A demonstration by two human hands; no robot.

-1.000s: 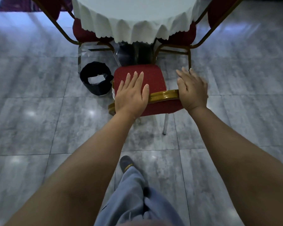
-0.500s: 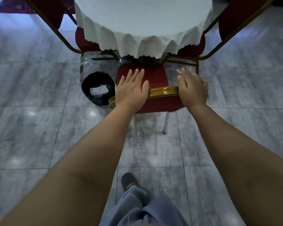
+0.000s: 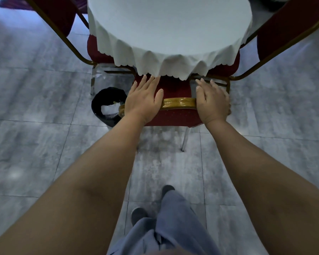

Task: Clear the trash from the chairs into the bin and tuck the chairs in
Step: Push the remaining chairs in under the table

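A red padded chair with a gold top rail [image 3: 179, 103] stands right in front of me, its seat mostly under the white tablecloth [image 3: 169, 34] of a round table. My left hand [image 3: 143, 103] lies over the left part of the rail, fingers stretched forward onto the red backrest. Over the rail's right corner lies my right hand [image 3: 212, 103], fingers forward. A black bin [image 3: 99, 101] sits on the floor just left of the chair, with white crumpled trash [image 3: 108, 109] inside. The seat's surface is hidden.
Two more red chairs flank the table, one at the left [image 3: 98, 50] and one at the right [image 3: 226, 66], their gold frames angling outward. Grey tiled floor surrounds everything. My feet [image 3: 167, 189] and grey trousers show at the bottom.
The chair has slid forward under the tablecloth with both hands on its rail, and I have stepped closer to the table. The bin has stayed in place.
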